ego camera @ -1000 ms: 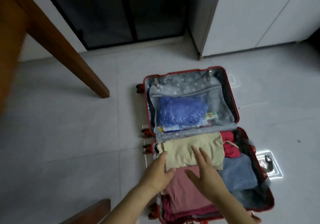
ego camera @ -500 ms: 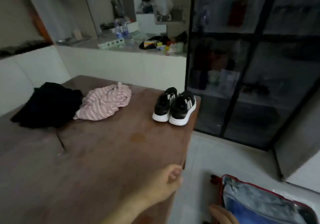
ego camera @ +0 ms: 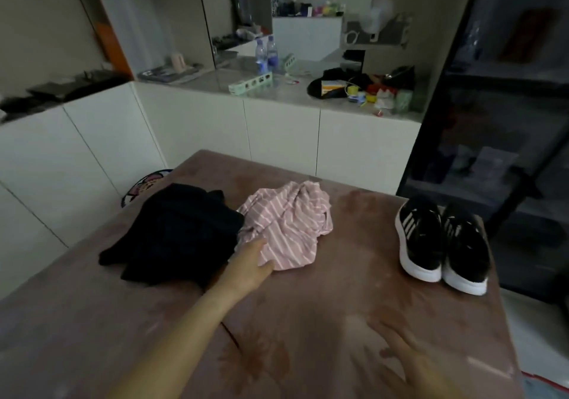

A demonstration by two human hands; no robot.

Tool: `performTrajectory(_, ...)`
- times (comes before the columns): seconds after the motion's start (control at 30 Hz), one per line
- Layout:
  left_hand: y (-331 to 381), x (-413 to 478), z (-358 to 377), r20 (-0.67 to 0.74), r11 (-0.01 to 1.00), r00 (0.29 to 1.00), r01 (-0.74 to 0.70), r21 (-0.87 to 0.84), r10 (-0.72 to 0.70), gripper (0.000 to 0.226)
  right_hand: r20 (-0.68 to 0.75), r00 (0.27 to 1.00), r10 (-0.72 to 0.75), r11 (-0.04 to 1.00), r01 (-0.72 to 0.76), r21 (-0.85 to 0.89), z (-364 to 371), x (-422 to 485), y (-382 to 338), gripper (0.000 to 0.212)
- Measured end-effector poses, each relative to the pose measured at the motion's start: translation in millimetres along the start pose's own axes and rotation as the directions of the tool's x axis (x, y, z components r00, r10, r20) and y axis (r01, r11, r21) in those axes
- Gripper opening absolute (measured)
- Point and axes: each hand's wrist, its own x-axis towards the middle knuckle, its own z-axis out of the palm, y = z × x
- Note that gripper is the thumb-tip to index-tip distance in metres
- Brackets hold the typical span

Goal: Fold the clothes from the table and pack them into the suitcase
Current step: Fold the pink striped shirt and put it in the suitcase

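Observation:
A crumpled pink-and-white striped garment (ego camera: 289,223) lies on the brown table (ego camera: 308,321), with a black garment (ego camera: 175,232) heaped just left of it. My left hand (ego camera: 251,266) reaches across the table, its fingers extended onto the near edge of the striped garment, between the two heaps. My right hand (ego camera: 400,352) hovers low over the table's near right part with fingers spread, blurred and holding nothing. Only a red sliver of the suitcase (ego camera: 551,386) shows at the bottom right corner.
A pair of black sneakers with white soles (ego camera: 443,241) stands at the table's right side. White cabinets (ego camera: 277,130) with a cluttered counter, including two water bottles (ego camera: 266,55), run behind the table. A dark glass cabinet (ego camera: 498,152) stands at the right.
The view swung from the suitcase on the floor up to the table. My left hand reached forward onto the striped garment, and my right hand rose over the table.

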Motion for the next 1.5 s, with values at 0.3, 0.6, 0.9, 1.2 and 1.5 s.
performTrajectory(0.3, -62, 90, 16, 0.211, 0.942, 0.971, -0.169, 0.289, 0.110, 0.095, 0.095, 0.989, 0.115, 0.993, -0.115, -0.007, 9, 84, -41, 0.075)
performTrajectory(0.6, -24, 63, 46, 0.161, 0.879, 0.937, -0.347, 0.326, 0.310, 0.037, 0.154, 0.963, 0.223, 0.975, -0.224, -0.008, 20, 78, -35, 0.091)
performTrajectory(0.9, 24, -57, 67, 0.214, 0.853, 0.827, -0.515, -0.085, 0.521, 0.042, -0.238, 0.965, 0.108, 0.958, -0.165, -0.235, 25, 42, -45, 0.050)
performTrajectory(1.2, -66, -50, 63, 0.179, 0.778, 0.862, -0.506, 0.371, 0.475, 0.037, -0.370, 0.889, 0.269, 0.962, -0.263, 0.068, -1, -4, -47, 0.041)
performTrajectory(1.5, 2, -86, 65, 0.287, 0.757, 0.814, -0.578, 0.304, 0.506, 0.073, -0.095, 0.947, 0.307, 0.926, -0.274, 0.259, -26, -57, -56, 0.053)
